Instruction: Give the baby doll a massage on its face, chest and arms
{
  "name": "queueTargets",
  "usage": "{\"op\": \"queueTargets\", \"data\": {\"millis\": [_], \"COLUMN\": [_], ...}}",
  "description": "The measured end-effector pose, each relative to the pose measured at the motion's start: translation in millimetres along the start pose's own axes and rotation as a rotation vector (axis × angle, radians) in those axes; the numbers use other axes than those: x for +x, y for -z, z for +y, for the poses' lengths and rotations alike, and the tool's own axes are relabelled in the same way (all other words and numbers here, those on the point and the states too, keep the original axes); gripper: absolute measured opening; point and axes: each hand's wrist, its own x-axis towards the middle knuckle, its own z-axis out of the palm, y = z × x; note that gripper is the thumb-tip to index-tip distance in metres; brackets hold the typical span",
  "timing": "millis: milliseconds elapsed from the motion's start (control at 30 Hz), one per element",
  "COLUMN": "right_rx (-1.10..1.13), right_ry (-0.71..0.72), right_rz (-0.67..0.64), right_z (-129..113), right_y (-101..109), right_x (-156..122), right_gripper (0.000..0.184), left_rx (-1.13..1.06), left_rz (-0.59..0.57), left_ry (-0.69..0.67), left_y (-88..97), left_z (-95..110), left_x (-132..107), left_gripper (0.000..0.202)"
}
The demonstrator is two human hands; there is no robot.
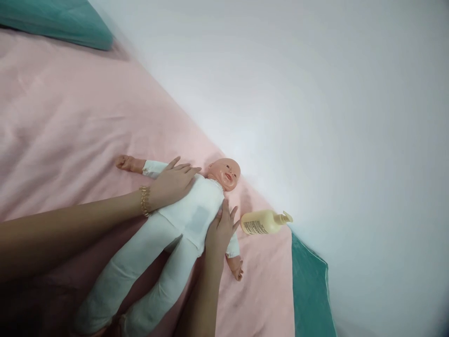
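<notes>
A baby doll (199,206) with a white cloth body and a bald plastic head lies on its back on the pink sheet, arms spread. A grey patch marks its belly. My left hand (174,183), with a gold bracelet at the wrist, rests with fingers outstretched on the doll's chest and shoulder at the left. Against the other side of its torso lies my right hand (220,231), fingers apart. Neither hand is closed around anything. Just right of my right hand stands a pale yellow pump bottle (261,222) with printed text on its side.
The pink sheet (70,112) is wrinkled and meets a white wall (315,117) along a slanted edge. A green pillow or cushion (63,23) is at the upper left. Green fabric (310,285) shows at the lower right.
</notes>
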Motion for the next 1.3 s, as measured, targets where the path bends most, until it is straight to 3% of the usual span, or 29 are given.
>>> {"op": "queueTargets", "data": {"millis": [100,167,333,433,533,700,900,1167,1233,1300], "right_rx": [-0.050,-0.050,-0.053,-0.065,-0.069,-0.061,-0.068,-0.049,0.002,0.117], "right_ry": [-0.048,-0.038,-0.024,-0.019,-0.024,-0.034,-0.015,-0.070,-0.010,0.148], "right_rz": [0.001,0.003,0.015,0.027,0.032,0.017,0.028,0.025,0.081,0.088], "right_z": [6,8,12,12,12,10,6,2,-2,-8], "right_y": [2,2,1,0,0,1,3,5,8,12], "right_x": [1,1,1,2,2,1,-2,-1,-3,-8], "right_gripper": [0.060,0.060,0.055,0.054,0.054,0.054,0.054,0.054,0.052,0.048], "left_rx": [-0.090,-0.210,-0.599,-0.635,-0.647,-0.559,-0.296,-0.077,-0.008,0.046], "left_rz": [0.003,-0.031,-0.395,-0.490,-0.440,-0.378,-0.294,-0.108,-0.070,-0.054], "left_ry": [-0.024,-0.140,-0.595,-0.685,-0.675,-0.614,-0.428,-0.091,-0.083,-0.092], "left_y": [6.2,11.8,22.1,19.8,12.4,4.4,2.8,-4.5,-5.7,-6.5], "left_z": [6,12,31,36,33,25,16,0,-5,-8], "left_x": [0,0,-12,-19,-20,-14,-7,2,3,3], "left_gripper": [0.043,0.038,0.026,0.023,0.016,0.024,0.049,0.049,0.049,0.048]}}
